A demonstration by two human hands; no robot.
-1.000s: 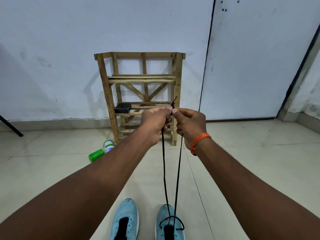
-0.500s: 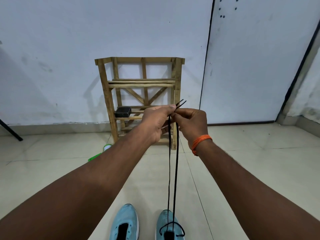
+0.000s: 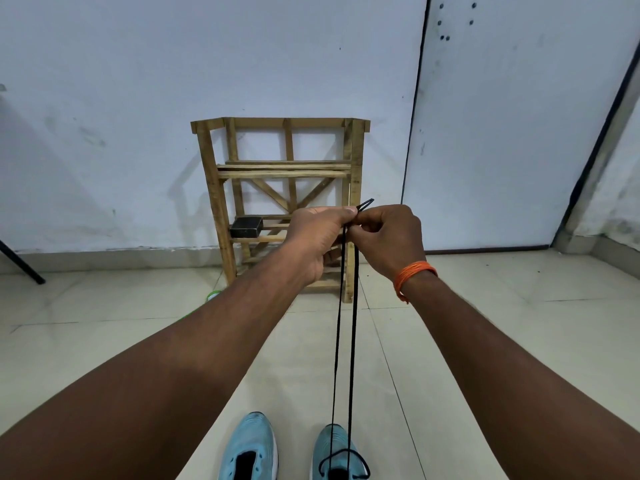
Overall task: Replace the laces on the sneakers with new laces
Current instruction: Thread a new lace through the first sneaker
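In one sneaker (image 3: pixel 341 439) (rightmost), black lace (image 3: pixel 352 341)

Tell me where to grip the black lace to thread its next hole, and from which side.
Probably pinch one strand of the black lace just behind its tip, coming from the right. Both tips stick out up and rightward past the left hand and right hand, which pinch them together; lower down the strands only run straight to the right sneaker.

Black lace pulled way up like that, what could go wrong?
The left hand and right hand pinch the black lace only near its tips, so an end could slip and drop. Both strands run straight down to the sneaker on the floor; a harder pull might tip or drag it.
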